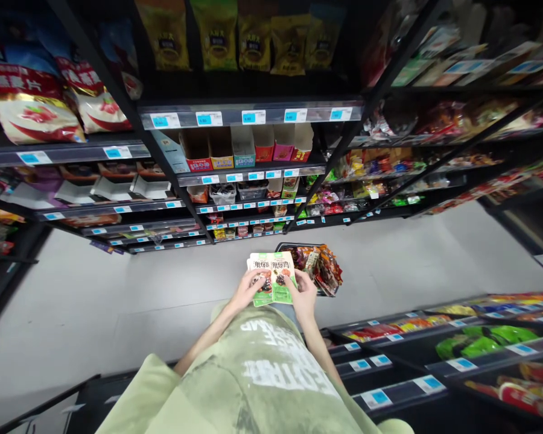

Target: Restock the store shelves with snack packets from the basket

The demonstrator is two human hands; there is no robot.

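Two or more flat white-and-green snack packets are held together in front of my body, printed sides facing up. Round their left edge my left hand is closed, thumb lying over the front. On the right edge my right hand grips them the same way, its thumb on the packet face. Just beyond my right hand is a dark basket filled with snack packets in orange, red and brown wrapping. My hands partly cover the lower halves of the held packets.
Ahead stands a black shelf unit with small open boxes and yellow snack bags above. Red-and-white cereal bags fill the left shelf. Behind me to the right, another shelf holds green bags. Grey floor lies between the shelves.
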